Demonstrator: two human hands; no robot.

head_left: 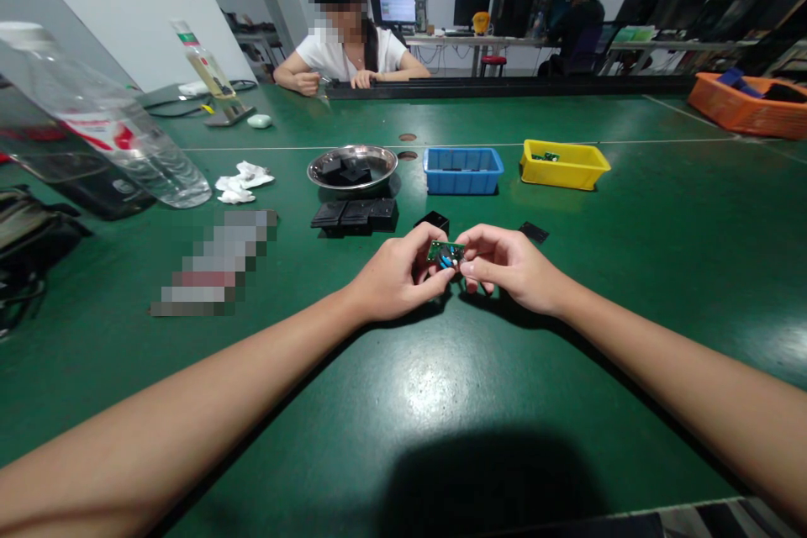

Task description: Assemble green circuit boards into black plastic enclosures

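Note:
Between my two hands is a small green circuit board (446, 252) carrying a dark round part and blue pieces. My left hand (407, 273) pinches its left side, thumb in front. Fingers of my right hand (508, 269) close on its right edge. Just behind my left fingertips stands a black plastic box (434, 222), partly hidden. Past my right hand a flat black plate (534, 232) lies on the green table (429, 403). A row of black cases (355, 217) sits to the left, in front of a metal bowl (315, 176) holding more black pieces.
A blue bin (463, 171) and a yellow bin (564, 166) with green boards stand behind my hands. At left are a water bottle (119, 126), crumpled tissue (243, 181) and a blurred flat object (214, 265). An orange basket (750, 109) is far right; a person (353, 50) sits opposite.

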